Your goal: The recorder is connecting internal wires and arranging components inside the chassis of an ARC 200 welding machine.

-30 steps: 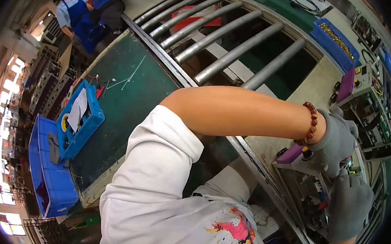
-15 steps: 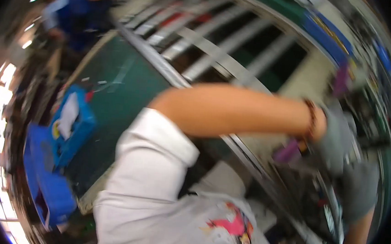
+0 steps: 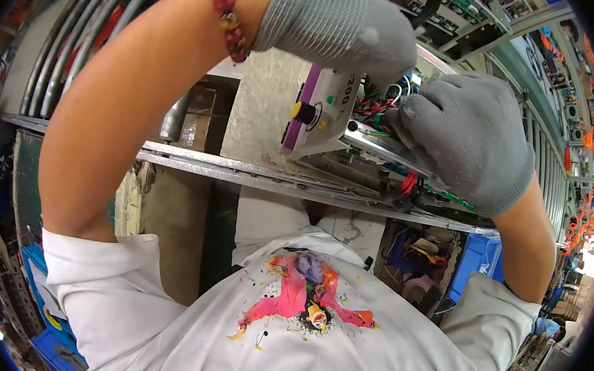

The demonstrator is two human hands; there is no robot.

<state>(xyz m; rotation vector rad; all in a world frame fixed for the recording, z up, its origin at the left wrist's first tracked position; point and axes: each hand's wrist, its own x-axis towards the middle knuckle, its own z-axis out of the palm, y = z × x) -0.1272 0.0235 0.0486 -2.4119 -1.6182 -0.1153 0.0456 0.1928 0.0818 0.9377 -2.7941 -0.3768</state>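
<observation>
The scene is viewed by a single head-worn fisheye camera, pointed steeply down and close in, so that the white shirt (image 3: 299,332) is seen below the hands. The left hand (image 3: 337,25) and right hand (image 3: 471,140) are framed near the top, at close range, with straight edges bent toward the rim.

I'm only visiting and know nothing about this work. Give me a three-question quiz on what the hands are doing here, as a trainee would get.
1. True or false: both hands wear grey knit gloves.
2. Which wrist carries the bead bracelet? A) left B) right
3. What colour is the edge of the white panel under the left hand?

Key: 1. True; the right hand rests on the wired unit. 2. A. 3. Purple.
</observation>
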